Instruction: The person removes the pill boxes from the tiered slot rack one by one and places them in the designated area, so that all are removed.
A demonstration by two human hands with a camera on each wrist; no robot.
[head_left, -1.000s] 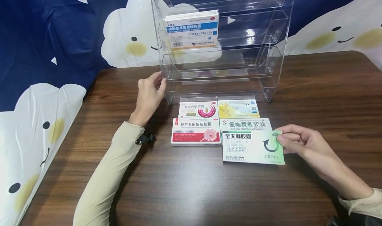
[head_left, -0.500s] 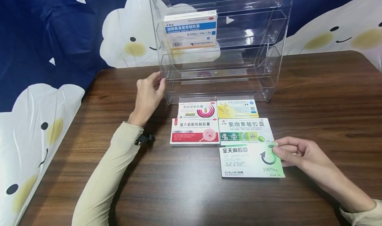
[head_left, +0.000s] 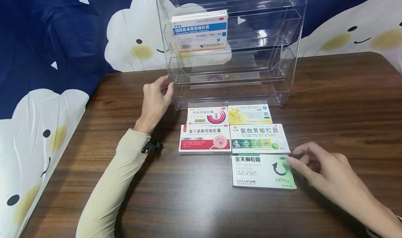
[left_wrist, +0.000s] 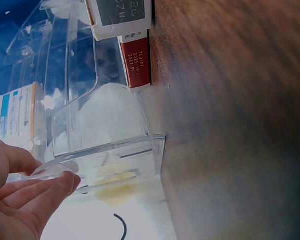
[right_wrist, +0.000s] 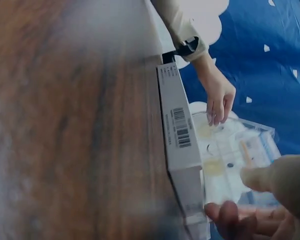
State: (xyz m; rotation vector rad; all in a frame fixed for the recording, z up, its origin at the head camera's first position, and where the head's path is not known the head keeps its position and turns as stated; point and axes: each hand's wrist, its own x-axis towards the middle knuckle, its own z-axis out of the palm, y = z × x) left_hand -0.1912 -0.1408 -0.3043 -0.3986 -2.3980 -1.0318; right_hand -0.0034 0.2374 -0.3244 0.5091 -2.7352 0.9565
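My left hand (head_left: 157, 100) pinches the left side edge of a clear plastic tiered rack (head_left: 232, 91); the left wrist view shows its fingers and thumb around that clear panel (left_wrist: 55, 172). My right hand (head_left: 329, 173) is beside the right end of a green-and-white capsule box (head_left: 262, 175), fingers apart and loosely bent, holding nothing. That box lies flat on the table, just below a white-and-green medicine box (head_left: 259, 143). To the left is a red-and-white medicine box (head_left: 204, 142). Behind these lie a pink-and-white box (head_left: 201, 116) and a yellow-and-white box (head_left: 251, 115).
A blue-and-white capsule box (head_left: 201, 34) stands at the left in one of the rack's middle tiers. The rack stands on the brown wooden table (head_left: 176, 196), in front of a blue curtain (head_left: 81, 32) with white clouds.
My right hand drew the green-and-white capsule box toward me, uncovering the white-and-green box, set it on the table and let go. My left hand has stayed on the rack.
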